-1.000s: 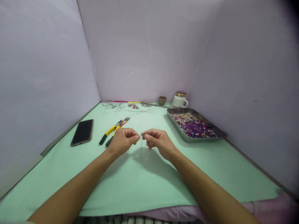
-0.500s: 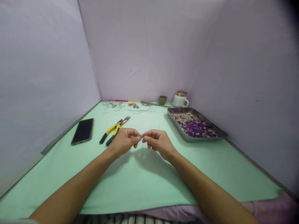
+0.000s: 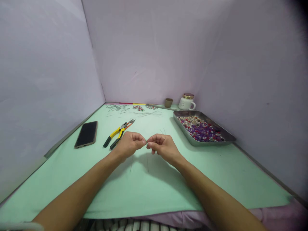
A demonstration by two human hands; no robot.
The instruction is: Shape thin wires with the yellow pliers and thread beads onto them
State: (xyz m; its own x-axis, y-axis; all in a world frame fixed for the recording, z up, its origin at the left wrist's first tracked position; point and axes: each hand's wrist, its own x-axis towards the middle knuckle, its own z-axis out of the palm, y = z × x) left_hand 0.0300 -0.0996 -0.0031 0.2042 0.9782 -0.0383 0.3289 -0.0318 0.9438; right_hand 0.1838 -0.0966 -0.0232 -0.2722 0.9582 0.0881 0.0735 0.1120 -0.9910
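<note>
My left hand (image 3: 131, 145) and my right hand (image 3: 163, 147) meet fingertip to fingertip above the green cloth. Both are pinched on a thin wire (image 3: 147, 160), whose free end hangs down between them. Another thin wire end (image 3: 131, 165) hangs below my left hand. A tiny piece sits at the fingertips, too small to make out. Just left of my left hand lie yellow-and-black pliers (image 3: 115, 134), with an orange-handled cutting tool (image 3: 130, 123) by their jaws.
A phone (image 3: 86, 134) lies at the left. At the right is a metal tray (image 3: 190, 141) of mixed beads (image 3: 203, 130). Wire pieces (image 3: 117, 108), small bead clusters (image 3: 138, 108), a brown cup (image 3: 168, 102) and a lidded white mug (image 3: 185, 103) stand or lie at the back.
The wire end below my left hand now shows longer, and the wire between my hands hangs slightly lower. My left fingers have curled in a little. The whole view has shifted slightly.
</note>
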